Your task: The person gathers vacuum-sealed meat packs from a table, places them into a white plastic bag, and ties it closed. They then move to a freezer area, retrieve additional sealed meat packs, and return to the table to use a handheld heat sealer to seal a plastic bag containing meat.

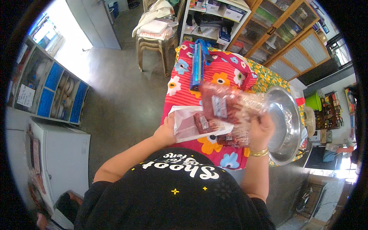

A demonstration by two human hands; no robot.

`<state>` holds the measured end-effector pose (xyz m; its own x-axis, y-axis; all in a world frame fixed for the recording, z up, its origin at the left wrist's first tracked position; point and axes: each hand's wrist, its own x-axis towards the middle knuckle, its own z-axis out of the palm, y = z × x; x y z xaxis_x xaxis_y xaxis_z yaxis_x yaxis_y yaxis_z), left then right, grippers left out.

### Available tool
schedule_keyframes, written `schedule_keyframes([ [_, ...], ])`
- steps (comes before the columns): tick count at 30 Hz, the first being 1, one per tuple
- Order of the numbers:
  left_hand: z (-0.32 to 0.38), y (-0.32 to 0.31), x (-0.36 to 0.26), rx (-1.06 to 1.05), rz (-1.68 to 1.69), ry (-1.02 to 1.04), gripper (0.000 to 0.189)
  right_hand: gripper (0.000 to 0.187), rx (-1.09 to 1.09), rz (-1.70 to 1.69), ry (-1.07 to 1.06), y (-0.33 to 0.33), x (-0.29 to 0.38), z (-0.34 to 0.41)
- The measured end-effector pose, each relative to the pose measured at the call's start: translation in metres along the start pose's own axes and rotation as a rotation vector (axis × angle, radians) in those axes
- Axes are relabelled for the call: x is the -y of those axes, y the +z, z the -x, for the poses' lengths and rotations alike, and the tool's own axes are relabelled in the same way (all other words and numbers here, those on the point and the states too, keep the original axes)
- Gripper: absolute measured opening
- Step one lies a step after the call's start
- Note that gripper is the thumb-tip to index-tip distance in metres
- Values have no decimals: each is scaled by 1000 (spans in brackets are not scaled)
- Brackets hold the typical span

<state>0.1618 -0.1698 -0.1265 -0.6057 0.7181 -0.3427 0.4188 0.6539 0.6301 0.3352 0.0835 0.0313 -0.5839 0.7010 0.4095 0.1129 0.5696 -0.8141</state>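
My left hand (166, 132) grips the left edge of a white plastic bag (184, 128), whose mouth gapes toward the right. In my right hand (262, 132) is a clear plastic packet (220, 105) of dark red food with a printed label, raised above the bag and blurred. A smaller labelled packet (202, 123) shows at the bag's mouth, with thin sticks visible beside it. Another red packet (228, 140) lies just below, partly covered by the bag and near my right wrist. The red flowered cloth (172, 96) spreads beneath them.
A blue impulse sealer (197, 66) stands on the cloth beyond the bag. Right of my hand sits a large steel basin (297, 129). Stacked plastic chairs (157, 44) hold folded cloths. A white freezer (67, 155) is at left, with part of another person (69, 204) beside it.
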Motion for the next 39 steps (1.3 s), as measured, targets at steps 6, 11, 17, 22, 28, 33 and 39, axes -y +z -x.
schedule_keyframes([
  [6, -3, 0, 3, -22, 4, -20, 102, 20, 247, 230, -462, 40, -41, 41],
  [11, -4, 4, 6, -72, 48, -21, 104, 19, 401, 360, -470, 70, -66, 54],
  [17, -6, 3, 8, -44, 70, -57, 120, 15, 473, 549, -96, 107, -94, 58],
  [22, 1, 0, 6, -7, -14, -56, 105, 17, 510, 560, 62, 119, -92, 57],
  [28, 2, 0, 8, -5, 4, -4, 107, 36, 370, 149, 266, 62, -93, 26],
  [33, 2, 1, 9, 10, 21, -5, 108, 38, 9, 691, 375, 2, -148, 6],
  [39, -1, 3, 8, -5, -13, 27, 106, 44, 193, 983, 619, 22, -168, 18],
])
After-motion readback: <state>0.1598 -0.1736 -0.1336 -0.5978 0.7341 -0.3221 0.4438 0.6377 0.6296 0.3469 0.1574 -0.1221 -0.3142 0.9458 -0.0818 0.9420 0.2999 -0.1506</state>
